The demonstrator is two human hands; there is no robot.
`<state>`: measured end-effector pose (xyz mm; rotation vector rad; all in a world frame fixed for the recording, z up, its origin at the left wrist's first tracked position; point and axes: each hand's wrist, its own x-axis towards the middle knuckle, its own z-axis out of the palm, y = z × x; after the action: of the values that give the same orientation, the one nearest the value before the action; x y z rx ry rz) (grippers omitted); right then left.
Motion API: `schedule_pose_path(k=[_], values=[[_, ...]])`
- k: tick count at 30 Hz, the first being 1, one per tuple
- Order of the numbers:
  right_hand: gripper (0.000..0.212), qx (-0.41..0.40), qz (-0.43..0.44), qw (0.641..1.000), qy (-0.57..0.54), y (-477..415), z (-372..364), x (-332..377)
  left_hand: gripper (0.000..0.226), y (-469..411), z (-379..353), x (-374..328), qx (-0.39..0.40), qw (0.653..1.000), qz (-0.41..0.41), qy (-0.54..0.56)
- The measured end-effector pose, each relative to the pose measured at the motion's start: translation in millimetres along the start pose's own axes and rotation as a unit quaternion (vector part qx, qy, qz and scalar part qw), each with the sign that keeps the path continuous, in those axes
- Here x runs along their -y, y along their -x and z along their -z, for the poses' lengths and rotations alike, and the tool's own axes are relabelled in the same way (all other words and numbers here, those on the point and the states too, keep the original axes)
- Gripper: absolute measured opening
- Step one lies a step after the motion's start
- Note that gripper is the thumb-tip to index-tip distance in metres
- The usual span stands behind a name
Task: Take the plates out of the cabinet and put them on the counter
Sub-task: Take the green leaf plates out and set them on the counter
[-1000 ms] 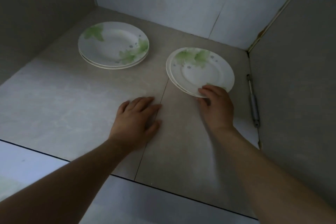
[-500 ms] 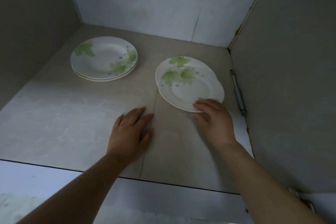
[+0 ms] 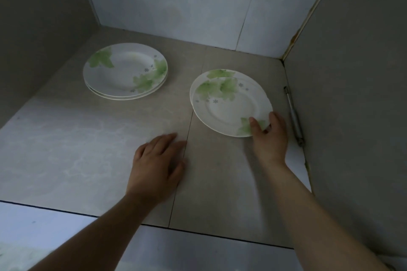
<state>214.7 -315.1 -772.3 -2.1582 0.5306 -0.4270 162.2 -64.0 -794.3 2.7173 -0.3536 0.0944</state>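
Right hand [image 3: 269, 136] pinches the near rim of the top plate [image 3: 229, 103], left hand [image 3: 157, 165] flat and spread on the cabinet floor [image 3: 66, 149]; we judge the lift-out comes next

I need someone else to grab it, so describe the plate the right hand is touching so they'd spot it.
On the cabinet floor lie two plate stacks, one back left, one near the right wall. It is the top plate of the right stack, slid off-centre, with the right hand gripping its near rim.
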Motion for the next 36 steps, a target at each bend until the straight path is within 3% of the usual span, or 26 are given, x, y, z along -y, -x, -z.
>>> schedule_pose_path(k=[3,8,14,23,31,36], values=[[0.058,-0.003,-0.002,0.999,-0.043,-6.5,-7.5,0.8,0.049,-0.3,-1.0,1.3,0.002,1.000,-0.001,-0.010],[0.038,-0.001,-0.064,0.991,-0.116,-17.9,-8.5,1.5,0.048,-1.0,-0.8,1.3,0.004,1.000,-0.002,-0.014],[0.037,-0.006,-0.093,0.983,-0.156,-6.3,-3.6,10.9,0.050,-0.4,-0.4,0.9,0.008,1.000,0.000,-0.021],[0.036,0.048,-0.093,0.989,-0.107,67.7,41.0,-2.8,0.056,3.9,9.2,-0.4,-0.013,0.999,0.010,0.047],[0.030,0.095,-0.105,0.987,-0.075,130.0,70.0,-6.2,0.059,47.1,25.4,13.0,0.075,0.996,-0.043,-0.020],[0.029,0.090,-0.145,0.983,-0.067,161.8,85.7,-23.2,0.065,49.9,46.2,8.7,0.078,0.996,-0.039,0.030]])
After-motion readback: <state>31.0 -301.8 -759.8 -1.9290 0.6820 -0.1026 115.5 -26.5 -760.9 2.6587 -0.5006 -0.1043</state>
